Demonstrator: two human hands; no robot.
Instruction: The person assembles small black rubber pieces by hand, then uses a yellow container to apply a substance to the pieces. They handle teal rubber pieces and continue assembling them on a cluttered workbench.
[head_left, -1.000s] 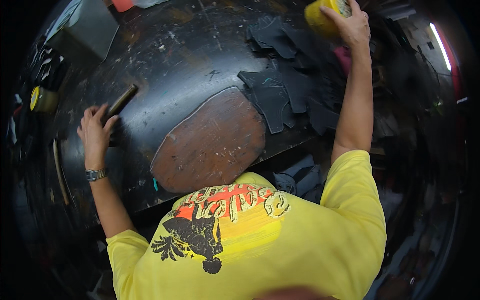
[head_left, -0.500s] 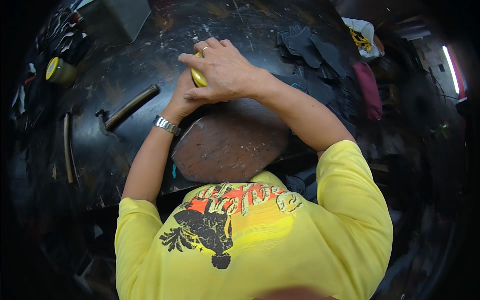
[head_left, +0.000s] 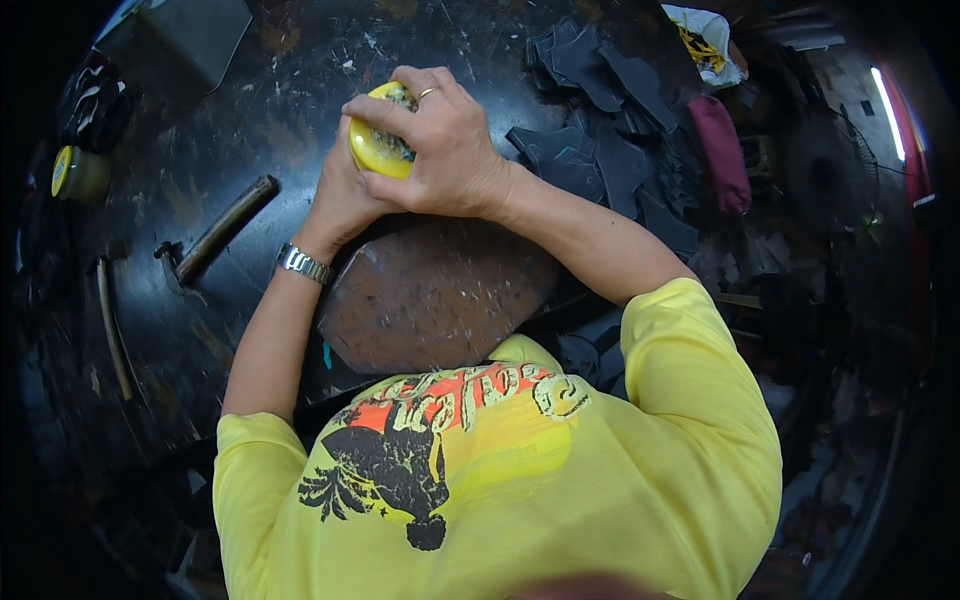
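Both hands have come together since a second ago, when our right hand was up at the far corner and our left lay by the hammer. Now our right hand [head_left: 450, 150] clamps over a yellow tin [head_left: 378, 148], fingers wrapped across its top, ringed finger up. Our left hand [head_left: 345, 190] cups the tin from below, wrist bent, watch on it. Tin sits above the brown board [head_left: 440, 295], over the dark worktable [head_left: 250, 120]. Lid and what the fingers do underneath: hidden, we cannot tell. Board looks worn, scratched, rounded. Hammer [head_left: 215, 235] lies left, apart. Dark cut leather pieces [head_left: 600, 110] piled right, matte, overlapping.
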